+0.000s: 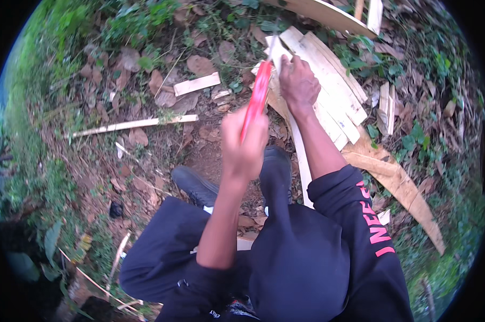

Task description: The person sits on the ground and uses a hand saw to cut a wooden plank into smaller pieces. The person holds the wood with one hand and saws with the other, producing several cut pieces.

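Red-handled tool (pixel 256 99) in left hand (pixel 244 145), long axis pointing up-right toward planks (pixel 333 91)

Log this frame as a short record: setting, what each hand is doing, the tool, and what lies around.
setting: outdoors, bare soil with dry leaves and green plants
left hand: gripping the red-handled tool, raised
right hand: pressed on a pale wooden slat at the tool's tip
tool type: cannot tell; tip blurred
nearby: stack of pale wooden slats, loose stick, short wood piece
feet: dark shoes on the soil
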Demonstrator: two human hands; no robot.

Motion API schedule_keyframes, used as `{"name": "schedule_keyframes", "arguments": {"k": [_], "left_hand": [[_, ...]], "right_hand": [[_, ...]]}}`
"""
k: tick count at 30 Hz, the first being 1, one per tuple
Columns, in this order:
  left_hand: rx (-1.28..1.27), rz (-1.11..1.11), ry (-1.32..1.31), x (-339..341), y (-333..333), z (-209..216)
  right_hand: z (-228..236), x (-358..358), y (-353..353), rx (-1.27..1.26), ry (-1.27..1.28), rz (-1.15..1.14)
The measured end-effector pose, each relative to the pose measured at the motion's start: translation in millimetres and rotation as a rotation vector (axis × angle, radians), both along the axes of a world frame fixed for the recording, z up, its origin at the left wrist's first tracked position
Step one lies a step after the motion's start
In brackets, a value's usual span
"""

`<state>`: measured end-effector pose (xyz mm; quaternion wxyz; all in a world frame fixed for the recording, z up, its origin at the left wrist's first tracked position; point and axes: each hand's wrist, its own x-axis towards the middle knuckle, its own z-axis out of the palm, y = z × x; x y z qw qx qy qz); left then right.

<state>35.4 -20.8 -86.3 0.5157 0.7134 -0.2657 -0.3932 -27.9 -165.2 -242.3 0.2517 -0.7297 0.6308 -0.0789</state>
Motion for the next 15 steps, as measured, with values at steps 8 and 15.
{"name": "schedule_keyframes", "arguments": {"k": [8,15], "left_hand": [[0.014,-0.010,0.223,-9,-13,-4],[-0.002,0.069,0.210,-19,33,32]], "right_hand": [[4,-3,-1,0.031,-0.035,-0.027],[7,-1,-1,0.063,-0.004,-0.028]]}}
